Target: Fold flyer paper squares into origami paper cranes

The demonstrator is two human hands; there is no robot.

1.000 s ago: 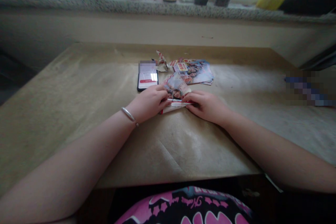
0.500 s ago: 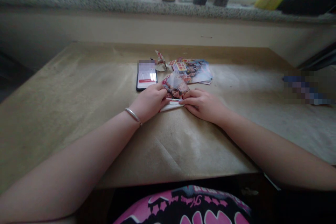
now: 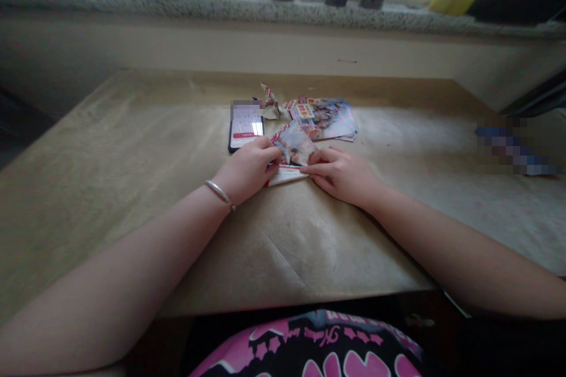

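Note:
A folded sheet of printed glossy paper [image 3: 292,146] lies on the brown paper-covered table [image 3: 132,159] in front of me. My left hand [image 3: 247,168], with a silver bangle on the wrist, pinches its left side with curled fingers. My right hand [image 3: 342,173] presses and grips its right side, fingers closed on the lower white fold. Part of the sheet stands up between the two hands.
A phone [image 3: 246,128] with a lit screen lies just beyond my left hand. A stack of printed leaflets [image 3: 327,118] and a small folded paper piece [image 3: 270,100] lie behind. The stone window ledge [image 3: 247,9] holds jars and bottles.
Both hands have shifted slightly up and left on the sheet, and its lower edge has been folded tighter; the red-striped edge shows less than before.

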